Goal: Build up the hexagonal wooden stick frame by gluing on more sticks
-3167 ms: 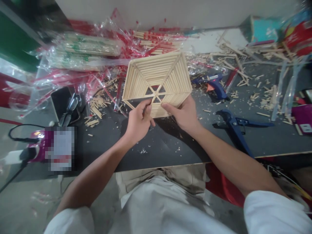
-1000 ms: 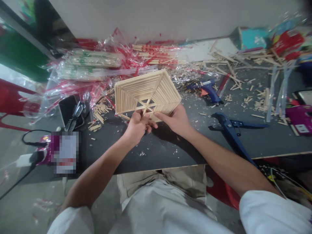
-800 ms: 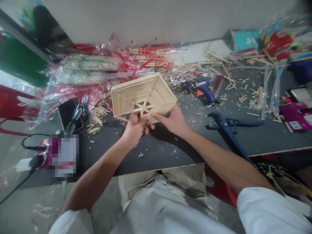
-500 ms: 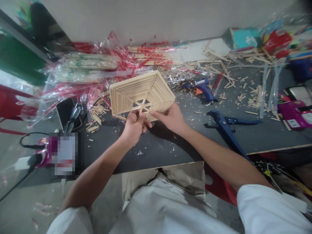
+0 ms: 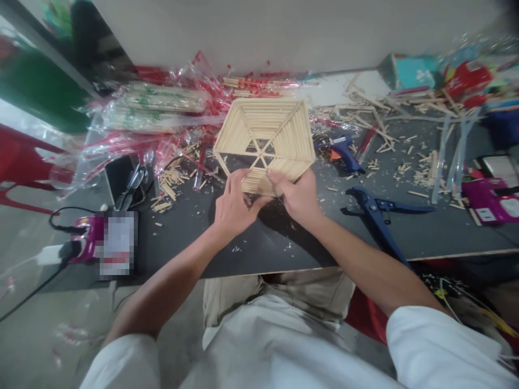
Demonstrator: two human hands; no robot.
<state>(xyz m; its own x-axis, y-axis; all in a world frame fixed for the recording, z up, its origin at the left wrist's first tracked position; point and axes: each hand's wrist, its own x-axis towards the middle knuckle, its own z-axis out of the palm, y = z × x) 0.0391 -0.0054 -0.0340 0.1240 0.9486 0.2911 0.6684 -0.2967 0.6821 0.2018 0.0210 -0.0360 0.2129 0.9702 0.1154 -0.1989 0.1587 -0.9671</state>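
A six-sided wooden-stick basket [image 5: 270, 116], built from stacked pale sticks with spokes crossing at its middle, is held up above the dark table. One of its sides, at the lower left, has a gap with only an outer stick. My right hand [image 5: 298, 197] grips the near right edge, thumb on the inside face. At the near left edge my left hand [image 5: 237, 205] is closed, its fingers behind or against the sticks and partly hidden. Below the basket, its shadow falls on the table [image 5: 194, 248].
Right of the basket lie a blue glue gun [image 5: 343, 151] and a blue pipe cutter [image 5: 373, 213]. Stick offcuts [image 5: 430, 167] and clear glue sticks [image 5: 441, 156] are scattered further right. Wrapped stick bundles [image 5: 162, 100] lie back left, with glasses [image 5: 132, 186] and phones nearer.
The basket has turned and shifted right, so its open side now faces lower left. My left hand has changed its hold along the near edge, while my right hand keeps gripping.
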